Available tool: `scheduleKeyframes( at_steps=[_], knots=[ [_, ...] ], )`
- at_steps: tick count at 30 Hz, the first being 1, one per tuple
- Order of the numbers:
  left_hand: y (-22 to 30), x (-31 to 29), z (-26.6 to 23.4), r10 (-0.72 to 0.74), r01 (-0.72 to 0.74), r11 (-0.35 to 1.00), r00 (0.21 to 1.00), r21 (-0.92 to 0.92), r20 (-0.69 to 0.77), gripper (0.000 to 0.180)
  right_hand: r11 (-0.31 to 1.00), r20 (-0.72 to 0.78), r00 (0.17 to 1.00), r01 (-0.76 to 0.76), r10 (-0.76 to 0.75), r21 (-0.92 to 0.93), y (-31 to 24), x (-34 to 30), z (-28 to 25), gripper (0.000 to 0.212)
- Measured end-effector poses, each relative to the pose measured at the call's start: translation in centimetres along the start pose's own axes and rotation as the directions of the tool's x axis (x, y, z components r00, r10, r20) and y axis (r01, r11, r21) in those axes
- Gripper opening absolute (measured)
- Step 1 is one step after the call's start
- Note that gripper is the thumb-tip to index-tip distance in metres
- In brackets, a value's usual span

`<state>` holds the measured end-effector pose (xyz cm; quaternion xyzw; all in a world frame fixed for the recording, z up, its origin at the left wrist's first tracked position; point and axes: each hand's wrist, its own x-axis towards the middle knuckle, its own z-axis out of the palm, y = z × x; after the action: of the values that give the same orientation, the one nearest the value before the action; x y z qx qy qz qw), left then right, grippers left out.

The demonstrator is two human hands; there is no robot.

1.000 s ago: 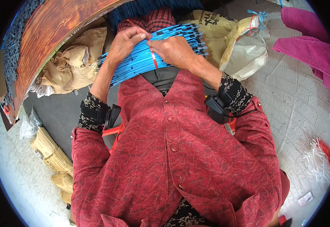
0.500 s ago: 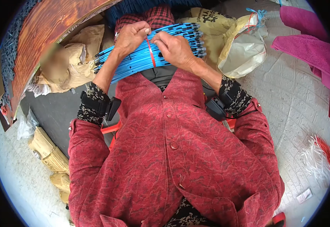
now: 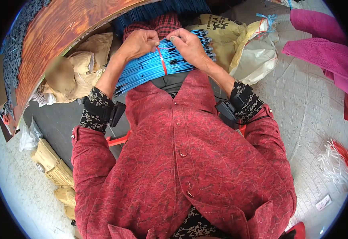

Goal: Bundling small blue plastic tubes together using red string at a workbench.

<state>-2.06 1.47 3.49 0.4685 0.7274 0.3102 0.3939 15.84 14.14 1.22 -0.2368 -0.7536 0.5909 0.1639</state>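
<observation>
Since the frame half a second ago, the left hand has come down nearer the bundle, and the right hand has lifted its fingertips toward the far side. The blue bundle, many thin rods with dark tips, lies crosswise on the person's lap, its ends reaching past the lap's left and right edges. Its far side is toward the knees in red-and-black plaid cloth; its near side lies just beyond the hem of the red jacket.

A red band crosses the bundle near its middle, running from the near side up to the left fingertips. The left thumb and fingers are pinched on the end of that band. The right thumb and forefinger are close together beside them, the other fingers curled; I cannot tell whether they grip a strand. The two hands are near each other, fingertips apart.

Beyond the lap's left edge are crumpled brown paper and a curved wooden tabletop. Past its right edge stands a yellowish sack. Farther right are magenta towels, with white and red strands on the floor.
</observation>
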Motion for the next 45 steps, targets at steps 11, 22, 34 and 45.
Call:
scheduleKeyframes(
  at_steps=[11,22,34,45],
  knots=[
    [0.2,1.8,-2.1,-0.063,0.054,0.998,0.964,0.043,0.257,0.013,0.892,0.027,0.978,-0.201,0.208,0.405,-4.1,3.8,-0.2,0.023],
    [-0.6,1.0,-1.7,-0.016,0.037,0.997,0.964,-0.074,0.267,0.008,0.991,-0.266,0.956,0.131,-0.126,0.000,-3.5,8.5,4.5,0.023],
    [-2.0,2.5,-1.2,-0.070,0.118,0.981,0.955,-0.155,0.288,0.009,0.752,-0.218,0.805,0.368,-0.552,-0.547,-5.7,4.5,-3.3,0.027],
    [-0.8,2.4,-1.5,-0.072,0.132,0.975,0.948,-0.177,0.311,0.009,0.732,0.125,0.978,0.207,-0.165,-0.650,-1.6,1.0,0.2,0.020]
  ],
)
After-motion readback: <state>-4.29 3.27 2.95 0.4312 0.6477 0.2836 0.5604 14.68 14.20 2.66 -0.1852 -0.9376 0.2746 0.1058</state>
